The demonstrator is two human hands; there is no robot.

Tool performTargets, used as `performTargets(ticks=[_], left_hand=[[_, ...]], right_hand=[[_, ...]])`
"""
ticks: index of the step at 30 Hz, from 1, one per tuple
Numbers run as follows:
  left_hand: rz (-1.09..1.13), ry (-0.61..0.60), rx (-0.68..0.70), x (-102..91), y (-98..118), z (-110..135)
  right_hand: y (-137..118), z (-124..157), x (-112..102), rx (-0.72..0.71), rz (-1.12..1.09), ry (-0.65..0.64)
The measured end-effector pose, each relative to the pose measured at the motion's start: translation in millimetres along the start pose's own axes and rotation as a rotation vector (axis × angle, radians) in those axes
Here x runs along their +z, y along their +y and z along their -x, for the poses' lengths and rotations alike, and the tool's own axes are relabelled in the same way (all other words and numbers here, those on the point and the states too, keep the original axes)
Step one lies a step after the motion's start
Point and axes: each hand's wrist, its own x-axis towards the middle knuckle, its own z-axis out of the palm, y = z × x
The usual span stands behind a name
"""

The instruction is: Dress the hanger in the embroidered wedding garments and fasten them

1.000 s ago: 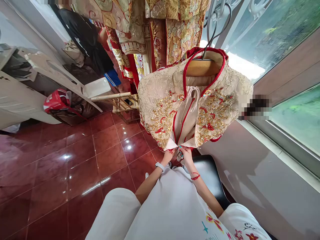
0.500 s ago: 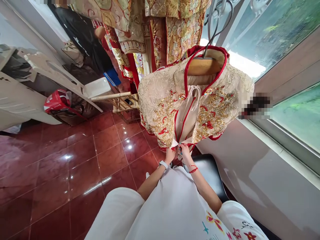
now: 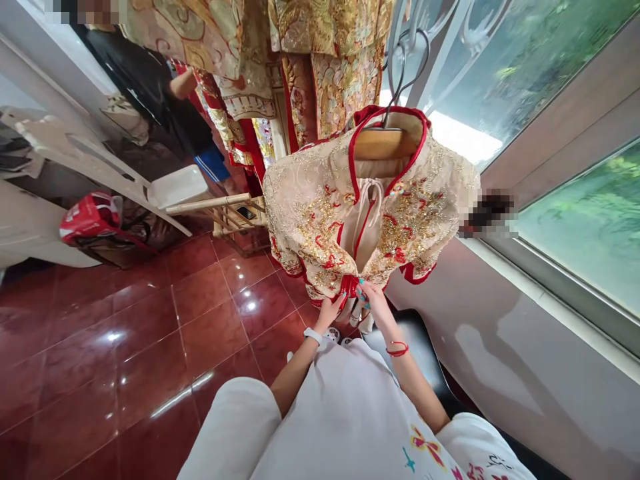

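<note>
The left hand [image 3: 330,308] and right hand [image 3: 377,301] are pinching the lower front of a beaded stand-collar jacket [image 3: 303,200], which is hanging from a wooden hanger [image 3: 384,143], apparently working at its closure, a step seemingly calling next for level edges.

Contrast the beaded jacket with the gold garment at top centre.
The beaded jacket has a pale cream ground; the gold garment is mostly gold.
The jacket's red-trimmed collar shows; the garment's top is out of frame.
The jacket hangs nearer; the garment hangs behind.
Both carry gold ornament.
</note>
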Motion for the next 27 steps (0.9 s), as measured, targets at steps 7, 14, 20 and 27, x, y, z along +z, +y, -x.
performTargets(ticks=[7,14,20,27], left_hand=[[-0.516,0.094,0.245,-18.3,68,11],[-0.792,0.174,0.459,-1.9,108,-11],[-0.774,0.158,0.546,-4.5,108,-10],[-0.587,0.31,0.616,-6.7,122,2]], right_hand=[[10,3,10,-0.093,0.093,0.002],[-1,1,16,-0.068,0.094,-0.033],[-72,10,23,-0.067,-0.055,-0.067],[-89,10,35,-0.151,-0.056,-0.006]])
